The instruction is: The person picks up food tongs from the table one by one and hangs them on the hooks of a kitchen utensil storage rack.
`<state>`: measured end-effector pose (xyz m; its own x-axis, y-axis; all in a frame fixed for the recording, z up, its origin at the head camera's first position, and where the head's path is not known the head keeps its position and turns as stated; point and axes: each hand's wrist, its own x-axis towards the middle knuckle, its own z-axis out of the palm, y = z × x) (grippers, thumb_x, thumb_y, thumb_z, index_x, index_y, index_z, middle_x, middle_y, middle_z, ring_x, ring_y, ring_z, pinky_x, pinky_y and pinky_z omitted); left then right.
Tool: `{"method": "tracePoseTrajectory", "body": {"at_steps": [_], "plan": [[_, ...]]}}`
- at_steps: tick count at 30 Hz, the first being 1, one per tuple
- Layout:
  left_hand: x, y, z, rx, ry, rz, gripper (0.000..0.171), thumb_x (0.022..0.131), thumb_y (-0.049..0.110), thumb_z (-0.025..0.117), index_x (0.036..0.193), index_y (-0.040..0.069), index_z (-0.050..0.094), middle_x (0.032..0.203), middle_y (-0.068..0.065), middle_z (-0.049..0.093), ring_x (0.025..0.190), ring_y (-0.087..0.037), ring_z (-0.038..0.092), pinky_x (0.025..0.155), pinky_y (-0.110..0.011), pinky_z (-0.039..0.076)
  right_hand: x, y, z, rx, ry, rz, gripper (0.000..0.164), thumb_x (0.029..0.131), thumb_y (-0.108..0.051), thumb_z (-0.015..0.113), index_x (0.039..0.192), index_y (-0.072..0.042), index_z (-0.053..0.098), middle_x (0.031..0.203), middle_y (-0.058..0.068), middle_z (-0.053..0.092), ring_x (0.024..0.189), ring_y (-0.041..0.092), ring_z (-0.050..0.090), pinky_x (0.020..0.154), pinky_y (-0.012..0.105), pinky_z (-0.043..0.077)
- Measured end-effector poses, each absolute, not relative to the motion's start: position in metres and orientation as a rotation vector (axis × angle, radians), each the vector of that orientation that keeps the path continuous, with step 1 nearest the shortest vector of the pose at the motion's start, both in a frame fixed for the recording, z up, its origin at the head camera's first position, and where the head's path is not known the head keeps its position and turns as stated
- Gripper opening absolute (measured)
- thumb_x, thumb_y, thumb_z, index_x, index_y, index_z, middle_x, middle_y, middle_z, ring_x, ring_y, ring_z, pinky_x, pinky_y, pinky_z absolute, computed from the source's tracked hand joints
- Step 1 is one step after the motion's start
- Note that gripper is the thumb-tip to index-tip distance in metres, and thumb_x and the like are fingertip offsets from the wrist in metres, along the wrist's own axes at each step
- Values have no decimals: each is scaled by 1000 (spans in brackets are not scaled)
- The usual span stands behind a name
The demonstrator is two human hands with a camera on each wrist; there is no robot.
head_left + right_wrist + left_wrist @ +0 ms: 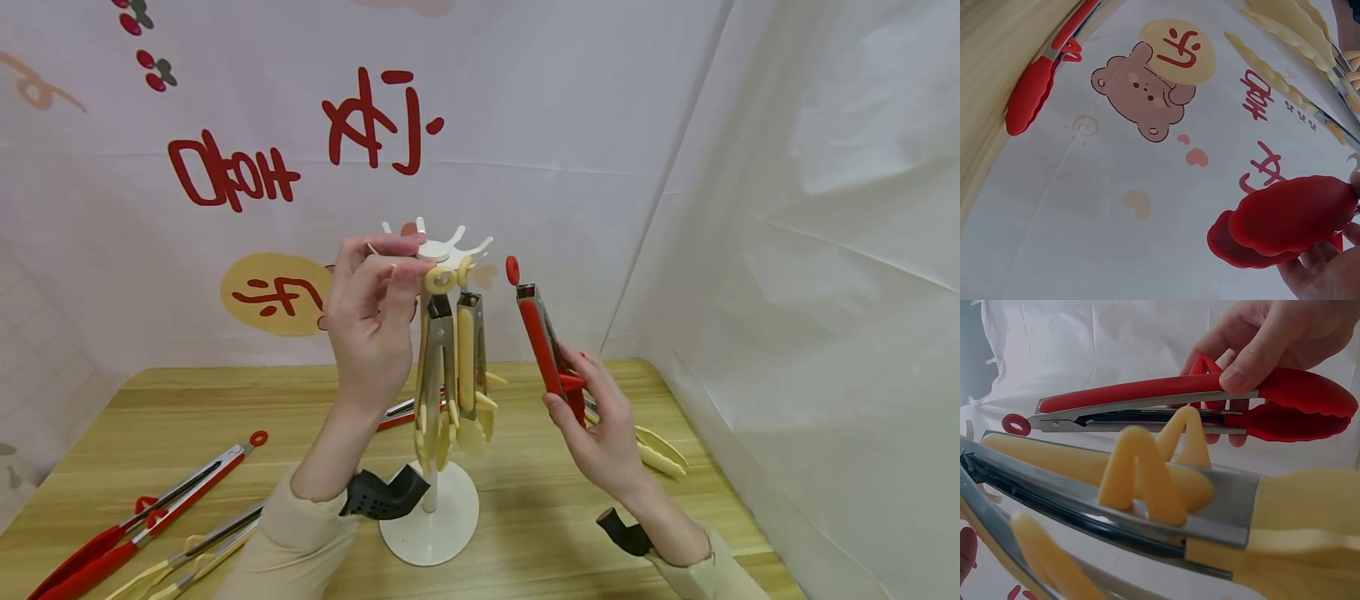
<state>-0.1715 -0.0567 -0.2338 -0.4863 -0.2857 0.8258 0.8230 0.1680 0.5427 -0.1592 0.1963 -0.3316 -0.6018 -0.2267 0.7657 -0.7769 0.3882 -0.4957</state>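
A white rack (432, 250) with curved hooks stands on a round base (450, 542). My left hand (371, 333) pinches its top between thumb and fingers. Cream-yellow tongs with steel arms (467, 354) hang by their loops from the hooks, just right of that hand. To the right of the rack, my right hand (600, 425) grips red tongs (538, 342) around the lower part, loop end up and apart from the hooks. The left wrist view shows the red tongs (1135, 394) beyond the hanging yellow tongs (1222, 494); their red heads (1297, 212) fill part of the right wrist view.
Red tongs (187, 496) and yellow tongs (217, 537) lie at the left of the wooden table (540, 533). Another red pair (397, 417) lies behind the rack, and yellow tongs (660, 454) lie behind my right hand. White printed sheets (525, 108) stand behind and at the right.
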Motion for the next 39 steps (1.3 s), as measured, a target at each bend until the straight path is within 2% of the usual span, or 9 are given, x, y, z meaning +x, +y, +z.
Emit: {"method": "tracePoseTrajectory", "body": {"at_steps": [3, 8, 11, 14, 18, 21, 28, 35, 39], "plan": [[-171, -59, -234, -558, -1521, -1484, 70, 102, 60, 58, 99, -9, 71, 115, -1, 64, 115, -8, 63, 85, -13, 56, -160, 196, -330, 861, -2051, 1191, 70, 83, 17, 73, 149, 0, 55, 121, 20, 68, 95, 7, 65, 80, 14, 52], [-172, -62, -234, -588, -1541, -1485, 68, 102, 57, 58, 99, -10, 71, 116, 11, 61, 114, -11, 64, 83, -13, 57, -161, 194, -325, 867, -2048, 1185, 70, 83, 17, 73, 148, 1, 55, 121, 23, 67, 92, 5, 65, 71, 13, 56], [-170, -65, -233, -600, -1566, -1493, 68, 102, 56, 58, 100, -10, 71, 118, 12, 60, 113, -9, 65, 81, -13, 57, -161, 193, -323, 867, -2060, 1182, 70, 82, 16, 74, 149, 1, 55, 122, 23, 67, 93, 4, 65, 70, 12, 55], [-166, -68, -231, -626, -1604, -1488, 68, 102, 57, 57, 101, -10, 72, 119, 0, 62, 113, -5, 64, 75, -12, 55, -163, 193, -321, 873, -2064, 1177, 70, 83, 15, 74, 149, 0, 55, 123, 22, 67, 96, 4, 64, 74, 13, 52], [-163, -76, -227, -677, -1661, -1474, 69, 101, 57, 55, 103, -9, 74, 120, -22, 62, 124, -6, 66, 68, -11, 51, -165, 194, -320, 886, -2060, 1179, 69, 83, 14, 74, 149, 0, 55, 123, 23, 67, 96, 4, 65, 77, 15, 50], [-161, -81, -225, -710, -1704, -1462, 69, 101, 56, 55, 104, -9, 75, 121, -26, 61, 130, -8, 63, 68, -11, 50, -166, 195, -318, 898, -2053, 1189, 68, 84, 15, 73, 148, 1, 56, 123, 24, 67, 95, 2, 65, 76, 15, 50], [-159, -86, -223, -739, -1785, -1451, 65, 102, 54, 54, 108, -7, 75, 125, -24, 61, 116, -4, 58, 68, -11, 49, -168, 198, -311, 902, -2075, 1201, 71, 82, 17, 73, 148, -1, 57, 125, 19, 68, 96, 1, 66, 83, 14, 51], [-160, -86, -224, -755, -1783, -1461, 64, 103, 53, 53, 108, -7, 75, 125, -25, 59, 78, -5, 50, 55, -14, 42, -169, 198, -303, 948, -2048, 1184, 69, 82, 17, 74, 147, 1, 58, 123, 21, 68, 93, 2, 66, 82, 15, 51], [-159, -87, -224, -753, -1786, -1456, 64, 103, 53, 53, 108, -7, 75, 125, -25, 59, 78, -5, 50, 55, -14, 42, -170, 200, -299, 962, -2059, 1196, 69, 82, 18, 74, 147, 1, 57, 123, 21, 68, 93, 0, 68, 89, 12, 52]]}}
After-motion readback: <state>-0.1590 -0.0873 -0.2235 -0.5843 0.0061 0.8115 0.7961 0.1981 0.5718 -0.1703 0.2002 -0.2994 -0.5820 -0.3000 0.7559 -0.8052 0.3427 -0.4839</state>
